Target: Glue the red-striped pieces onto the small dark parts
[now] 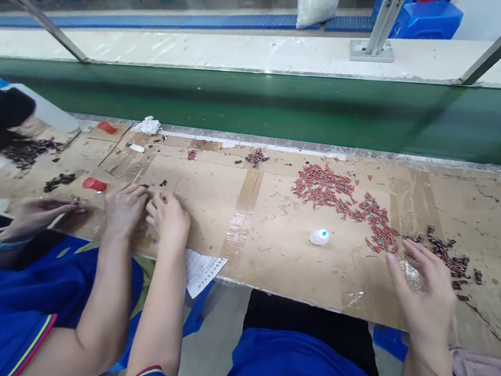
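My left hand (169, 219) rests on the cardboard-covered table with its fingers curled downward; what they hold, if anything, is hidden. It is beside a co-worker's hand (124, 209), and a few tiny dark bits (164, 183) lie just beyond it. On the right, my right hand (426, 289) hovers low with thumb and fingers apart. Its fingertips are between a spread of small red-and-dark parts (323, 185) and a pile of small dark brown parts (452, 257). A small whitish bottle with a blue tip (319, 237) lies left of this hand.
A printed paper slip (203, 269) hangs over the table's front edge. Red caps (94, 184), crumpled white tissue (147, 126) and more small parts (256, 157) lie farther back. A green belt (233, 95) runs behind the table. A co-worker sits close on my left.
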### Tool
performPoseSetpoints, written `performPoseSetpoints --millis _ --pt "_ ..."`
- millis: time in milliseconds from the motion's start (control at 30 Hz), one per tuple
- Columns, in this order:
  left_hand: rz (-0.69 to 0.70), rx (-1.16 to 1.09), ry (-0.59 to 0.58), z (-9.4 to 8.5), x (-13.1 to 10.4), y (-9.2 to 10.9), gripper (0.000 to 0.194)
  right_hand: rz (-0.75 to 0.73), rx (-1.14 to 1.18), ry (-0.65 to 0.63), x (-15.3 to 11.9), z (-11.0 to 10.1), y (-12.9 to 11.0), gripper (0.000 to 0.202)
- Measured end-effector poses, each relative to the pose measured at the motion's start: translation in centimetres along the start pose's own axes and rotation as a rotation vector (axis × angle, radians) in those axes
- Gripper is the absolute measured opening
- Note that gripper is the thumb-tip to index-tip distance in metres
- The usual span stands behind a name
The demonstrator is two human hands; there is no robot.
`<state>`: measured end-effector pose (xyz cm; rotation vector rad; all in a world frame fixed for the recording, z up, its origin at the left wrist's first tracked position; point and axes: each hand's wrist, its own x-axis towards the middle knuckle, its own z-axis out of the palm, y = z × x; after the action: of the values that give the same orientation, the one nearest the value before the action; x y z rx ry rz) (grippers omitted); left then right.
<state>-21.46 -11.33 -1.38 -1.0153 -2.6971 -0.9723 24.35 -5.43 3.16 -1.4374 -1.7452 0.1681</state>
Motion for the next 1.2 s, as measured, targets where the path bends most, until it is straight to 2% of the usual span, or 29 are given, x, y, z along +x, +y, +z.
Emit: performPoseSetpoints --millis 67,167,300,367,433,533,600,667,767,867,1000,1067,1200 --pt "-0.019 -0.009 0.020 0.0 0.3 -1.1 0.007 -0.055 0.078 -0.101 -0.4 0.8 -1.0 0.035" --pt "-0.032 -0.014 0.008 -0.4 0.7 -1.6 0.013 -0.071 0.170 -0.234 -1.1 2.4 -2.0 0.040" --pt "0.017 0.002 -0.069 -0.8 0.2 -0.5 0.013 -0.034 0.250 -0.376 -2.1 5.2 -2.7 0.053" --pt "0.080 0.016 -0.152 -0.5 -1.1 0.9 0.014 -0.027 0.284 -0.426 -2.4 6.4 -3.1 0.051" --pt "0.156 -0.012 -0.260 -0.1 -3.1 2.9 0.016 -0.019 0.308 -0.446 -2.5 7.2 -3.6 0.041" --pt "0.293 -0.203 -0.465 0.8 -6.9 6.5 0.019 0.018 0.341 -0.460 -2.4 7.7 -4.2 0.028" --pt "0.380 -0.314 -0.559 1.4 -9.2 8.8 0.018 0.045 0.376 -0.483 -2.3 7.7 -4.4 0.026" --pt "0.434 -0.384 -0.620 1.8 -10.9 10.7 0.018 0.078 0.416 -0.521 -2.4 7.7 -4.4 0.028" --pt "0.473 -0.433 -0.649 1.9 -12.2 12.7 0.017 0.189 0.497 -0.567 -2.8 7.4 -4.4 0.033" --pt "0.529 -0.489 -0.665 1.9 -13.1 13.5 0.018 0.377 0.703 -0.523 -3.3 6.9 -4.3 0.036" --pt "0.650 -0.578 -0.674 2.7 -15.0 13.7 0.017 0.621 1.058 -0.360 -3.4 5.9 -3.5 0.040" --pt "0.675 -0.575 -0.642 3.3 -15.9 13.5 0.013 0.681 1.133 -0.282 -3.2 5.4 -3.0 0.042" --pt "0.656 -0.537 -0.591 3.8 -16.9 12.8 0.006 0.730 1.125 -0.189 -2.9 4.8 -2.5 0.037"
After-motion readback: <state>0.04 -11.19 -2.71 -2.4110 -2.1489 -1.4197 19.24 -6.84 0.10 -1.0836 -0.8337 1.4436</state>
